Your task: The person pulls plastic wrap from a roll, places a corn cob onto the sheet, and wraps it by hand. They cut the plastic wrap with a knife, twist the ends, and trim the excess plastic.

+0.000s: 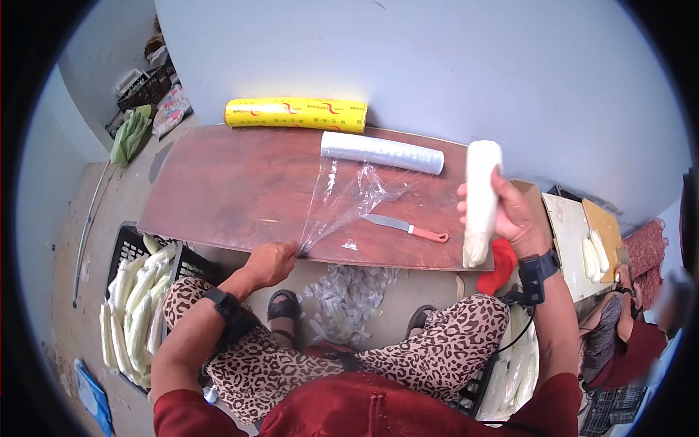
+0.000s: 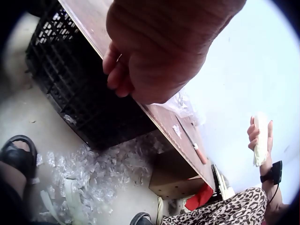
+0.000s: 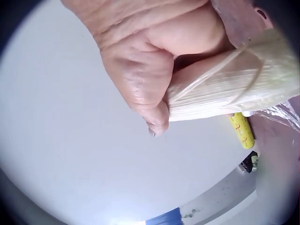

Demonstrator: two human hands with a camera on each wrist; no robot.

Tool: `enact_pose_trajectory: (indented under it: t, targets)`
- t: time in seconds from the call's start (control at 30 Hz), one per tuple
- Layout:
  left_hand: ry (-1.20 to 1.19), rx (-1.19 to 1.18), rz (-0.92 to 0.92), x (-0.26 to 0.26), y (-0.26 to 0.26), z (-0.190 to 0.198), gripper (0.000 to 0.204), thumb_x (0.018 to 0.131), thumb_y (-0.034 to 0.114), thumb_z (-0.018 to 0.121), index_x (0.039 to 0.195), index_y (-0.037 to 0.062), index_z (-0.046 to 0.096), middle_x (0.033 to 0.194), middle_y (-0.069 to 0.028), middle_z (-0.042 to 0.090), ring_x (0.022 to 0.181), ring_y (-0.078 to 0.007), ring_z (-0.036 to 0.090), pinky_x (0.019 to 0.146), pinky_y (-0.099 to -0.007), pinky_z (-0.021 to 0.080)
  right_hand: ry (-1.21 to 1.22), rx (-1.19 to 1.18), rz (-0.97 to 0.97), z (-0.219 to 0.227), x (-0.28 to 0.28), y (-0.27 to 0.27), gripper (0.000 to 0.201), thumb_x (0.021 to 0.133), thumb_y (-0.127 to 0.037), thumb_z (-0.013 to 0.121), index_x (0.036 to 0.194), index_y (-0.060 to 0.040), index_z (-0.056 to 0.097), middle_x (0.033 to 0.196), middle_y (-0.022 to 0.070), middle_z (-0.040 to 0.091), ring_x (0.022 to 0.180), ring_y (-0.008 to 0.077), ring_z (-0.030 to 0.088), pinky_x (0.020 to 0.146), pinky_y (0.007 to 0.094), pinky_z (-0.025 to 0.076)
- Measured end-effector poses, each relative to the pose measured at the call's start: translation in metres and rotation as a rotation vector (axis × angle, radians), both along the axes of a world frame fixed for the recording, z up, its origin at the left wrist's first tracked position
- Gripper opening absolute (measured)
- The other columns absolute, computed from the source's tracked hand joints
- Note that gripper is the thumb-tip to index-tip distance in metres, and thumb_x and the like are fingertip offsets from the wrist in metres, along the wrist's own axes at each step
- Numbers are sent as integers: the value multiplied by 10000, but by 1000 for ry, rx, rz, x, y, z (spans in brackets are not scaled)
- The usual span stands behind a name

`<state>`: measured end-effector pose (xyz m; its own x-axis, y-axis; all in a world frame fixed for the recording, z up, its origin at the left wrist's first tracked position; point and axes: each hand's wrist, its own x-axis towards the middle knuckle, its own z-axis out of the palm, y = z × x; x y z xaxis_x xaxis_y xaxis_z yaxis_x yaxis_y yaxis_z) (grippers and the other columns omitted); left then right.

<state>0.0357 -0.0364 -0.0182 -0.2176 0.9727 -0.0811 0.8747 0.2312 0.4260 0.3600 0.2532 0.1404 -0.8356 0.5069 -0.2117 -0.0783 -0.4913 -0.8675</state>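
My right hand point(image 1: 515, 207) grips a pale, husk-covered corn ear point(image 1: 482, 204), held upright over the board's right end; its ribbed husk point(image 3: 225, 86) fills the right side of the right wrist view. At the board's front edge, my left hand point(image 1: 273, 263) pinches the gathered end of a clear film point(image 1: 338, 197). That film stretches back to a white roll point(image 1: 382, 152) lying on the reddish board point(image 1: 218, 189). In the left wrist view my left hand point(image 2: 154, 56) has its fingers curled at the edge, the fingertips partly hidden. A knife point(image 1: 408, 227) with an orange handle lies right of the film.
A yellow printed roll point(image 1: 295, 115) lies along the board's back edge by the wall. Black crates of wrapped ears point(image 1: 135, 313) stand left and right of my legs. Film scraps point(image 1: 346, 302) cover the floor between my feet. Another person point(image 1: 630, 328) sits at the far right beside a pale board point(image 1: 571, 233).
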Motion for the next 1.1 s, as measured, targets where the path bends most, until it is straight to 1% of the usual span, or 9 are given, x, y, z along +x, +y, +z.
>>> enact_pose_trajectory:
  t: [0.07, 0.13, 0.27, 0.4, 0.47, 0.5, 0.73, 0.83, 1.1]
  targets:
    - [-9, -8, 11, -1, 1, -2, 134, 857, 171, 531, 877, 48, 581, 789, -234, 637, 791, -449, 612, 696, -523, 475, -71, 171, 204, -6, -47, -20, 527, 877, -269, 722, 1270, -43, 453, 1013, 97, 573, 840, 226, 658, 679, 394, 609]
    - [-15, 0, -1, -1, 1, -2, 142, 856, 172, 525, 883, 45, 583, 799, -234, 642, 796, -450, 615, 703, -526, 479, -174, 333, 231, -14, -79, -27, 605, 854, -246, 748, 1306, -14, 420, 1007, 152, 617, 815, 237, 666, 672, 352, 577]
    - [-15, -1, -9, -5, 0, -12, 155, 852, 168, 513, 891, 36, 584, 806, -230, 650, 801, -451, 621, 714, -528, 485, -14, 175, 167, -18, -126, -20, 614, 828, -168, 762, 1297, 20, 413, 1051, 132, 587, 876, 241, 674, 725, 362, 601]
    - [-17, -28, -17, -3, 3, -6, 165, 851, 163, 504, 891, 24, 583, 815, -238, 656, 816, -449, 628, 722, -527, 489, -96, 200, 129, -30, -157, -12, 583, 833, -144, 741, 1299, 8, 425, 1123, 161, 596, 868, 240, 683, 708, 352, 610]
    - [-17, -64, -3, -1, 3, -2, 167, 849, 160, 501, 894, 22, 584, 819, -244, 658, 823, -446, 631, 726, -526, 492, -91, 184, 121, -43, -170, -14, 486, 841, -162, 736, 1225, -10, 480, 1020, 109, 596, 840, 217, 673, 685, 348, 593]
    - [-23, -55, -3, 0, 3, -2, 168, 848, 158, 501, 897, 20, 583, 819, -246, 659, 823, -447, 632, 727, -526, 493, -86, 172, 118, -52, -175, -13, 438, 845, -171, 733, 1188, -19, 507, 968, 84, 597, 826, 206, 668, 673, 346, 584]
    - [-38, -49, 10, 0, 2, 3, 175, 842, 153, 506, 904, 5, 577, 811, -253, 660, 815, -452, 636, 727, -528, 498, -138, 142, 52, -83, -186, 0, 472, 829, -209, 743, 1195, -45, 494, 976, 82, 593, 836, 196, 671, 633, 360, 582]
    - [-36, -37, 3, -1, 2, 3, 172, 842, 151, 507, 903, 4, 573, 799, -255, 657, 807, -453, 636, 718, -528, 500, -147, 126, 35, -91, -182, 6, 446, 836, -173, 733, 1192, -27, 507, 1002, 102, 621, 869, 242, 700, 661, 327, 587]
    - [-22, -15, 0, 1, 1, 2, 158, 835, 151, 521, 881, 6, 565, 771, -251, 654, 779, -451, 637, 694, -526, 503, -148, 171, 49, -106, -178, 9, 420, 832, -140, 726, 1179, -26, 520, 980, 81, 610, 864, 211, 673, 701, 326, 583]
